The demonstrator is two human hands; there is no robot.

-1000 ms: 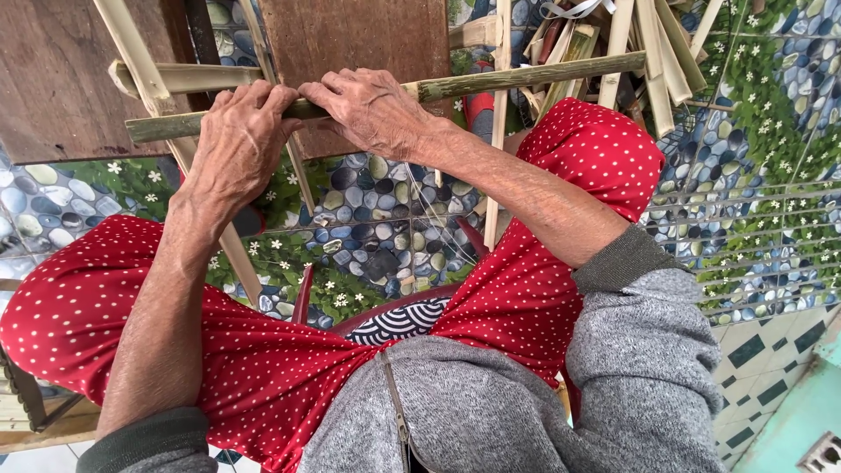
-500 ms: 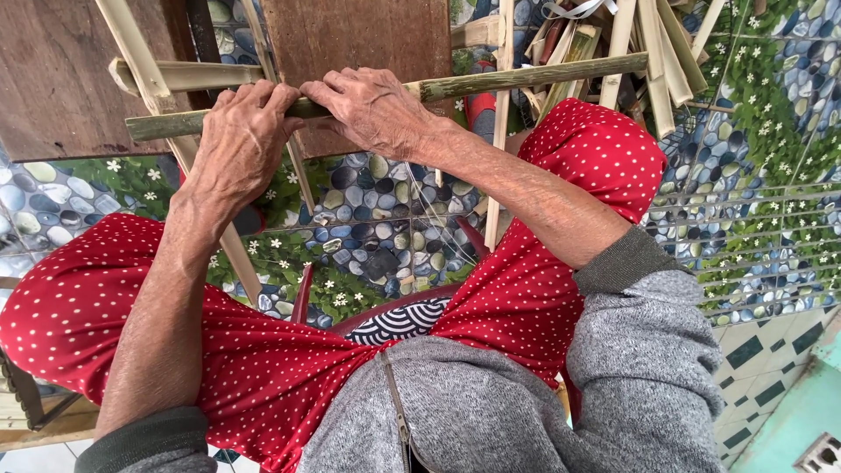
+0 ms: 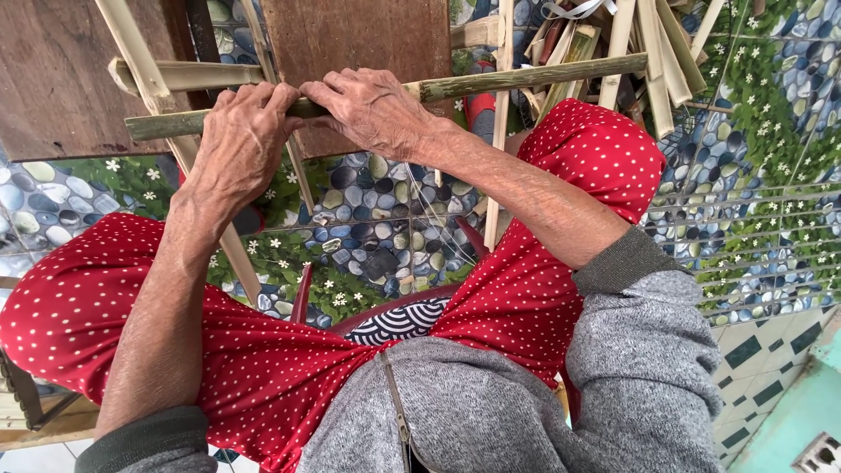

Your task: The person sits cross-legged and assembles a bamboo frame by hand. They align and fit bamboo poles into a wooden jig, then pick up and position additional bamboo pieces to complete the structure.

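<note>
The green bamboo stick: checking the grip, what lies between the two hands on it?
Nothing: in the head view the left hand and right hand meet on the green bamboo stick.

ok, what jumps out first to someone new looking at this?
Two bare hands at top centre, the left hand and right hand, both wrapped in a grip on a long green bamboo stick lying crosswise. Below them, red white-dotted trousers fill the lower frame, over a pebble-and-flower patterned floor.

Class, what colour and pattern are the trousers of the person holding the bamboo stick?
The trousers are red with small white polka dots, seen clearly in the head view.
</note>
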